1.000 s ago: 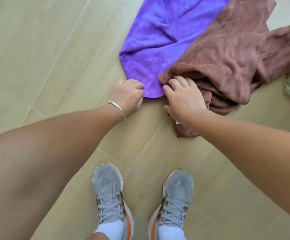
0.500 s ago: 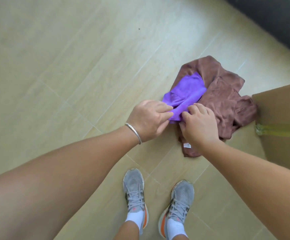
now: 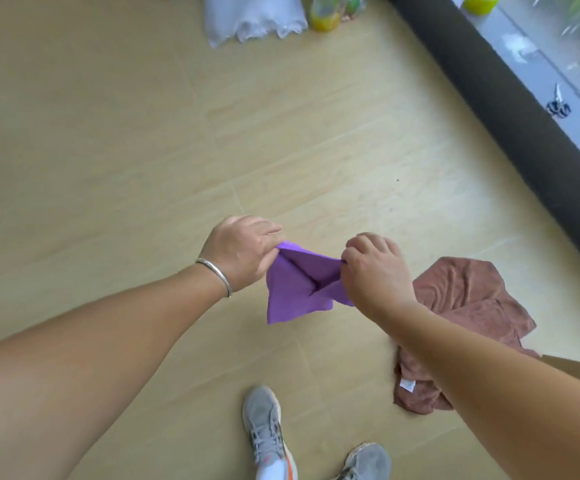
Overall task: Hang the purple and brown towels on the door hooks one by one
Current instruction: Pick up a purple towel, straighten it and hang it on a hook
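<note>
Head view, nearest first: two grey sneakers (image 3: 267, 431) stand on the pale wood-look floor (image 3: 108, 133), and the brown towel (image 3: 468, 306) still lies crumpled there at the right. Just beyond, the left hand (image 3: 243, 252) and right hand (image 3: 375, 268) are each pinched shut on an upper corner of the purple towel (image 3: 299, 289), which half a second ago lay on the brown one and now hangs clear of the floor. Far off lie a white bag (image 3: 254, 19) and a dark sill (image 3: 503, 109); no door hooks show, so I judge carrying comes next.
</note>
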Action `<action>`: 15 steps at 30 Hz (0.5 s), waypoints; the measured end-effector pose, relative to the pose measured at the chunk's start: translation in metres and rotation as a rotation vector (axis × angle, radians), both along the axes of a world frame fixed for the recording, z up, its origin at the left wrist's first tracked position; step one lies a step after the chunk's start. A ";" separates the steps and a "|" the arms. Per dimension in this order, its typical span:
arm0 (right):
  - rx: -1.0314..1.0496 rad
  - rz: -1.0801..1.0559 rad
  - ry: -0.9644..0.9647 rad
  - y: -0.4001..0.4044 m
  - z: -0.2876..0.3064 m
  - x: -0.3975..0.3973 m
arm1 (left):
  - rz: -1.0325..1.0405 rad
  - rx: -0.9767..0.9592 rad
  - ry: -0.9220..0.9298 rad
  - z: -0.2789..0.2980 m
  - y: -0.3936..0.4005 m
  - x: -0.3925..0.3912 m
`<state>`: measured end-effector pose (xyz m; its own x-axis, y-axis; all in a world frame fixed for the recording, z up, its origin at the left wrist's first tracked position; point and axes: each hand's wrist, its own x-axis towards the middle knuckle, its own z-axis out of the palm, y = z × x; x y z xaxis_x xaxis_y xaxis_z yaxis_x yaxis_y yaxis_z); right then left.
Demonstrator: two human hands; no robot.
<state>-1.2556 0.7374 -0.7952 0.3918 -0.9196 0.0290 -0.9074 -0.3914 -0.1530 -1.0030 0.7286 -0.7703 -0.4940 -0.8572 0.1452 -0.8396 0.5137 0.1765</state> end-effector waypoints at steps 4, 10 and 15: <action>-0.018 0.128 -0.011 -0.024 0.024 0.071 | 0.154 -0.015 0.016 0.020 -0.003 0.074; -0.017 0.258 -0.029 -0.023 0.029 0.151 | 0.280 -0.018 0.005 0.021 0.017 0.152; 0.155 0.398 -0.042 0.027 0.005 0.192 | 0.405 0.089 -0.066 -0.014 0.083 0.182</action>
<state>-1.0639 0.7641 -0.7907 0.7184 -0.6917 -0.0743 -0.6820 -0.6793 -0.2709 -0.8214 0.8118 -0.7847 -0.1199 -0.9919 0.0408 -0.9816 0.1246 0.1445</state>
